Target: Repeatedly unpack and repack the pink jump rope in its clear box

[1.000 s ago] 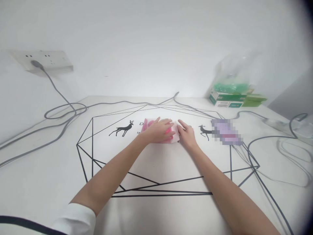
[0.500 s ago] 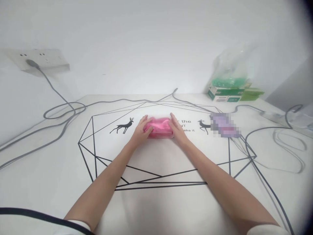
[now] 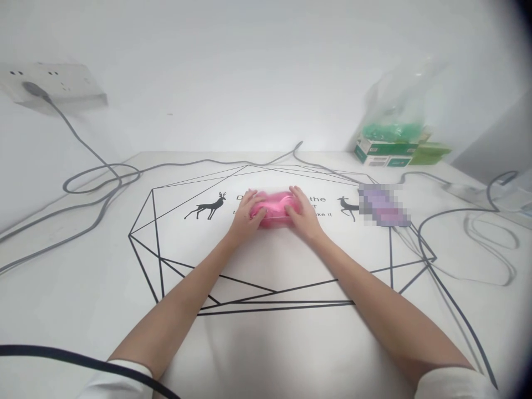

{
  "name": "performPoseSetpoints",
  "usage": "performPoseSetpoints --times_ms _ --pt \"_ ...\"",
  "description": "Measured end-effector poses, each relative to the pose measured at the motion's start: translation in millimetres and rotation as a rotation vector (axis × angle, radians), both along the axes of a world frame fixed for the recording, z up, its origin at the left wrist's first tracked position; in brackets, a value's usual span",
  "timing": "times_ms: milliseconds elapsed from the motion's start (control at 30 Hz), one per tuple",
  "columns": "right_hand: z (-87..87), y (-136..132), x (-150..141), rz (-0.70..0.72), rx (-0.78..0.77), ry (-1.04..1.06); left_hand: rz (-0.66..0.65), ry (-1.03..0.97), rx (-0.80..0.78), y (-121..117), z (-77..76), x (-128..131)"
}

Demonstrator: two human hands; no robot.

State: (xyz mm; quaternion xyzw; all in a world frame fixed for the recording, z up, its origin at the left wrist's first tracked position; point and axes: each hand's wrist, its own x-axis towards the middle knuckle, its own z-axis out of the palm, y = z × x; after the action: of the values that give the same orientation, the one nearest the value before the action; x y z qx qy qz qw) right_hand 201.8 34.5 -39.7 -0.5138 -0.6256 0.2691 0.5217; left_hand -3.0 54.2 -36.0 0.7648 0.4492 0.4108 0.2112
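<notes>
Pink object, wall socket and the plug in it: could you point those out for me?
Pink object point(image 3: 277, 207): head view, middle of its upper surface.
Wall socket point(image 3: 68, 81): head view, front face.
Plug point(image 3: 35, 90): head view, its dark body.

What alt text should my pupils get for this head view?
A person's left hand and right hand hold a pink package by its sides at a white table printed with deer. A cable runs behind; to the right are a pixelated purple item and boxes.

This is a home or office, unclear which; a deer-printed table point(image 3: 266, 343), wall socket point(image 3: 77, 83) and trailing cables point(image 3: 205, 161) suggest it.
</notes>
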Motion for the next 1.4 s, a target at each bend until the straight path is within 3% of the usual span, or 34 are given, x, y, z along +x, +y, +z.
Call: performPoseSetpoints --times_ms 100,233,500,733,900,1167,1400 --pt "-2.0 1.8 5.5 0.0 0.033 -0.087 -0.048 -0.072 -0.094 1.7 5.3 -7.8" --pt "0.7 -2.1 6.9 0.016 0.038 -0.135 0.01 -0.146 -0.169 9.5 11.9 -14.2" --pt "0.1 -4.3 6.8 0.104 -0.015 0.067 -0.037 -0.081 -0.229 21.1 17.3 -7.9" --pt "-2.4 1.5 10.4 0.129 0.008 -0.185 -0.012 -0.14 -0.258 28.3 12.3 -20.0" --pt "2.3 5.0 21.2 0.193 0.068 -0.303 0.028 -0.081 -0.168 30.5 9.4 -20.5" --pt "9.2 5.6 26.8 0.062 0.063 -0.405 0.292 -0.005 -0.026 4.1 6.3 4.7" --pt "11.7 -6.1 17.7 -0.024 0.019 -0.292 0.286 0.172 -0.031 -30.3 14.9 13.7"
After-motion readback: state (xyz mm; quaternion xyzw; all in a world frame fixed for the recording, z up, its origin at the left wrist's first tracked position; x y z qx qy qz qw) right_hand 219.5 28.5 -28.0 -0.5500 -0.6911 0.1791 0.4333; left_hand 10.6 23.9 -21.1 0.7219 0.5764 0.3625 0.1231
